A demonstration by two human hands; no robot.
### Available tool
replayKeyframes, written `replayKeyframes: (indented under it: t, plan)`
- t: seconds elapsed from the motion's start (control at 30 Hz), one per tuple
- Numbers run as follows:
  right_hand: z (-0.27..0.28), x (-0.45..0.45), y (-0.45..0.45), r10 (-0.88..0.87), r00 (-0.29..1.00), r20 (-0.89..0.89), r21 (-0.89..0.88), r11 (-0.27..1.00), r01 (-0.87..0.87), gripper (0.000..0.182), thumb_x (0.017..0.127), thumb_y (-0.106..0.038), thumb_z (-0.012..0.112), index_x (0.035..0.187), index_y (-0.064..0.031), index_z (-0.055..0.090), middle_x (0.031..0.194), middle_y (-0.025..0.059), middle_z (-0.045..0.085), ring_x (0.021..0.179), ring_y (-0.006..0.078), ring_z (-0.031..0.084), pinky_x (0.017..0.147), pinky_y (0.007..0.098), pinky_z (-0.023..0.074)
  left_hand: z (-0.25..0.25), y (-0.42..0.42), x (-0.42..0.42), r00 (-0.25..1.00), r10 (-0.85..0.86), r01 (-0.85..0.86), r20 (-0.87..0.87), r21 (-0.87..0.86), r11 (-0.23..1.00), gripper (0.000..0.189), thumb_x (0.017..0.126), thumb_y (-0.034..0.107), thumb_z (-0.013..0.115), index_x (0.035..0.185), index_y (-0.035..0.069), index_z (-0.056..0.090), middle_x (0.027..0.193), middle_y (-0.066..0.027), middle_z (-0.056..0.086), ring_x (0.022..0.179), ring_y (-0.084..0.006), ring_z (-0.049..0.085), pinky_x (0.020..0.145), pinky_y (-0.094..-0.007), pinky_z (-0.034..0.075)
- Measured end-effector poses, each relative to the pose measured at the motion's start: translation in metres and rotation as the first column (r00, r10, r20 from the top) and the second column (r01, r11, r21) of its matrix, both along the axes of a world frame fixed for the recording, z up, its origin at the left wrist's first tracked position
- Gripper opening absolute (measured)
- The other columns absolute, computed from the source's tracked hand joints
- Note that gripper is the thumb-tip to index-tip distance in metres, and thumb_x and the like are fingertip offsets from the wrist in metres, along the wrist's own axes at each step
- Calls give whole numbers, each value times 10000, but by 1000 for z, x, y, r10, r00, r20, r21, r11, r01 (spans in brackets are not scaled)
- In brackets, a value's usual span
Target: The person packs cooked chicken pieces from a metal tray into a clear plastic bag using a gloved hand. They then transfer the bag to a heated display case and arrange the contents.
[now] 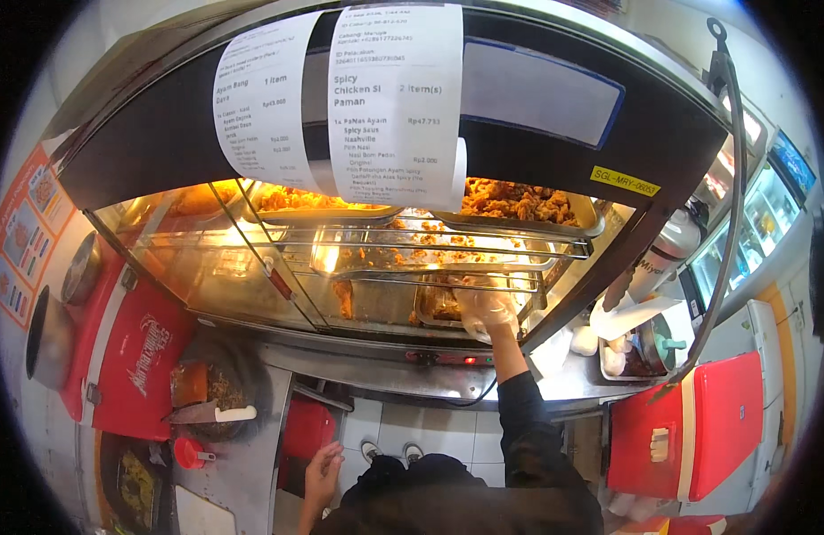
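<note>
My right hand (484, 309), in a clear plastic glove, reaches inside a lit glass food warmer. It is over the right part of a small metal tray (422, 302) holding dark fried pieces (445, 307). The glove's glare and blur hide its fingers, so whether it grips a piece cannot be told. Low on the left, my bare left hand (325, 468) hangs beside the steel counter, fingers slightly curled and holding nothing. Above my right hand, a wire rack (465, 249) carries a metal tray (331, 254) with scattered crumbs. A fried piece (343, 299) is seen left of the small tray.
Two printed paper slips (395, 100) hang over the warmer's front. Higher trays hold fried chicken (519, 200). A knife (211, 413) lies across a round chopping block (234, 388), near a red measuring cup (192, 453). Red cool boxes (726, 421) stand on both sides. Tongs (726, 80) hang at right.
</note>
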State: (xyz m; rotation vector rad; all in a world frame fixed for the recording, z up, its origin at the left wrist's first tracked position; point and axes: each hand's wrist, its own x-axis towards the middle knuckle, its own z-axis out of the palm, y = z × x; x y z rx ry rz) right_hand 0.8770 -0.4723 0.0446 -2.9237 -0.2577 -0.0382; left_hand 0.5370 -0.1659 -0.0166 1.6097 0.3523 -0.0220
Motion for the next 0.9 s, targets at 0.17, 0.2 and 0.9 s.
replayKeyframes:
  t: [0.17, 0.2, 0.9]
  plan:
    - [25, -36, 14, -2, 983, 185, 62, 998, -10, 508, 753, -512, 547, 975, -59, 605, 838, 171, 625, 850, 316, 599, 753, 427, 473, -4, 8, 19, 1000, -27, 28, 14, -40, 999, 322, 868, 47, 507, 1182, -20, 486, 1107, -165, 574, 1010, -191, 552, 880, -306, 440]
    - [35, -47, 14, 9, 966, 260, 49, 999, -23, 486, 750, -485, 568, 987, -62, 602, 858, 159, 626, 849, 313, 599, 753, 424, 473, -4, 9, 22, 999, -30, 30, 16, -59, 998, 323, 868, 50, 509, 1182, -22, 485, 1107, -165, 574, 1011, -192, 552, 878, -305, 441]
    - [-29, -53, 2, -433, 836, 336, -34, 882, 470, 336, 686, -326, 600, 883, -59, 551, 854, 117, 565, 775, 273, 557, 706, 376, 453, -6, 40, 52, 988, -133, 127, -72, -81, 989, 333, 867, 49, 511, 1195, 1, 482, 1137, -148, 562, 1052, -198, 537, 908, -309, 421]
